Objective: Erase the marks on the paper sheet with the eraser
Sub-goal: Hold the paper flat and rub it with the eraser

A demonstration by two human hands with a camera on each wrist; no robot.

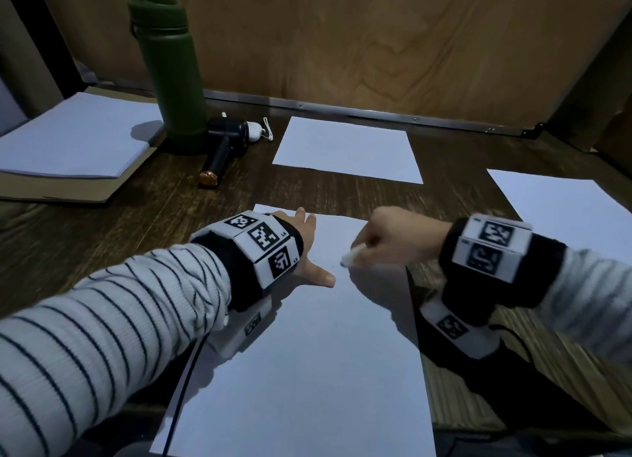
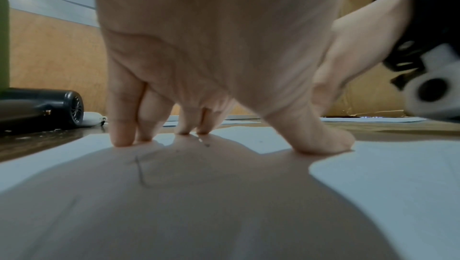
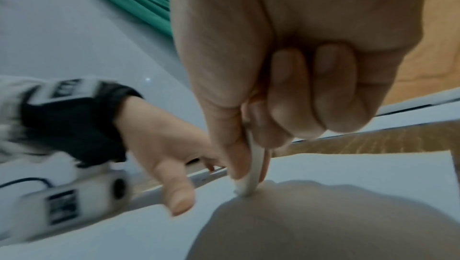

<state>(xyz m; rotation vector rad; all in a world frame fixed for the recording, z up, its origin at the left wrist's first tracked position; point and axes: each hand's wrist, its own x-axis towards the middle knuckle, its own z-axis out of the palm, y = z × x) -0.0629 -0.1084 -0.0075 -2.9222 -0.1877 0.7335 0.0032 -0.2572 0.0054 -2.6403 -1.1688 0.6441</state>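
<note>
Right hand [image 1: 393,237] pinches eraser [image 1: 352,255] — tip on paper sheet [image 1: 307,354].

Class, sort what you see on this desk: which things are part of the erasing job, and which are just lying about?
Part of the job:
- eraser, pinched in the right hand
- paper sheet with pencil marks
- left hand, pressing the sheet flat

Just lying about:
- green bottle
- black handheld fan
- paper stack
- two other sheets, one behind, one at right
</note>
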